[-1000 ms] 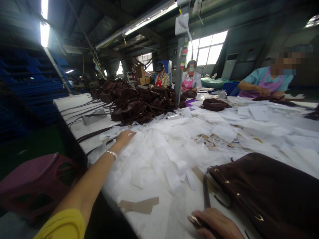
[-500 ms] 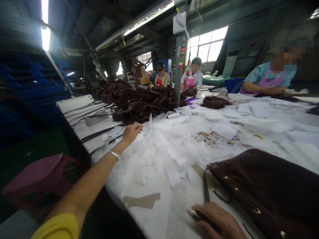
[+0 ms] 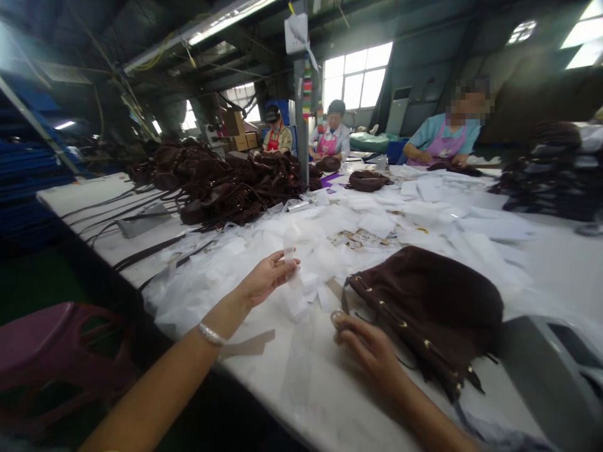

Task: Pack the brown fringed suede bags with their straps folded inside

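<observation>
The left hand (image 3: 268, 274) pinches a translucent strip (image 3: 294, 294) between thumb and fingers; the right hand (image 3: 370, 345) grips a shiny metal fitting (image 3: 337, 319) at its fingertips, beside the strap (image 3: 345, 299) of a dark brown drawstring bag (image 3: 428, 292). The bag lies on its side just beyond the right hand, a row of gold-coloured eyelets along its mouth. Small packets (image 3: 362, 237) among the sheets carry print too small to read.

The white bench (image 3: 348, 395) is bare near the hands and heavily covered beyond with translucent wrapping (image 3: 188, 285) and white sheets (image 3: 494, 226). The workshop is dim, with a strip light (image 3: 226, 24) overhead and a bright window (image 3: 358, 76) behind.

A heap of dark brown bags (image 3: 235, 188) fills the bench's far left, partly behind a grey post (image 3: 303, 154). The left wrist partly covers some grey-brown strips (image 3: 257, 343). A grey machine (image 3: 541, 370) stands right of the bag, and a purplish plastic stool (image 3: 35, 333) at the left. Three people in aprons sit or stand across the bench, one in a teal shirt (image 3: 417, 135).
</observation>
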`<action>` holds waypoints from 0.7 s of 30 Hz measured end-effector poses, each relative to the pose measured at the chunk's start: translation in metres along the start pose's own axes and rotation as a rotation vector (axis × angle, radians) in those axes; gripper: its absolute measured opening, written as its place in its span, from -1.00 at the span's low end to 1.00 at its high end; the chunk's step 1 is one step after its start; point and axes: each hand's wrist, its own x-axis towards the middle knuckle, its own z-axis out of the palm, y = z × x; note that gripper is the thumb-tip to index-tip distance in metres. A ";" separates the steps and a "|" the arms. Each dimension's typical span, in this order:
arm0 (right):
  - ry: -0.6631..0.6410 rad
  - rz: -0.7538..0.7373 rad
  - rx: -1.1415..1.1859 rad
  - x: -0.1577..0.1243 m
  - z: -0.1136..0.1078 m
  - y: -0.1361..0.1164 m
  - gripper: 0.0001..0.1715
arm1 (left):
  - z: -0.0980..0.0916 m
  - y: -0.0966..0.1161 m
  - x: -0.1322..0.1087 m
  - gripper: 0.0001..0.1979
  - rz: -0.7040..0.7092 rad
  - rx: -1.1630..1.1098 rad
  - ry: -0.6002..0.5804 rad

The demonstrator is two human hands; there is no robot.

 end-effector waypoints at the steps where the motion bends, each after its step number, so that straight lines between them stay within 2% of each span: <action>1: 0.014 0.002 0.017 0.001 -0.001 -0.007 -0.64 | 0.009 -0.006 -0.013 -0.49 -0.051 -0.069 -0.010; 4: 0.035 -0.022 0.056 0.000 -0.004 -0.026 -0.68 | 0.033 -0.030 -0.053 -0.49 -0.168 -0.258 0.008; 7: 0.004 -0.045 0.082 -0.005 -0.002 -0.037 -0.72 | 0.049 -0.054 -0.085 -0.64 -0.209 -0.397 0.132; 11: -0.047 -0.014 0.161 -0.012 0.009 -0.039 -0.74 | 0.060 -0.071 -0.114 -0.83 -0.114 -0.451 0.326; 13: -0.047 -0.006 0.164 -0.014 0.015 -0.037 -0.73 | 0.062 -0.074 -0.127 -0.85 -0.055 -0.431 0.385; 17: -0.036 -0.026 0.105 -0.017 0.019 -0.038 -0.66 | 0.055 -0.079 -0.150 -0.81 -0.001 -0.282 0.464; 19: -0.076 -0.055 0.131 -0.017 0.015 -0.044 -0.68 | 0.047 -0.082 -0.160 -0.76 0.021 -0.047 0.482; 21: -0.179 -0.090 0.179 -0.016 0.010 -0.052 -0.68 | 0.037 -0.083 -0.168 -0.74 0.051 0.214 0.494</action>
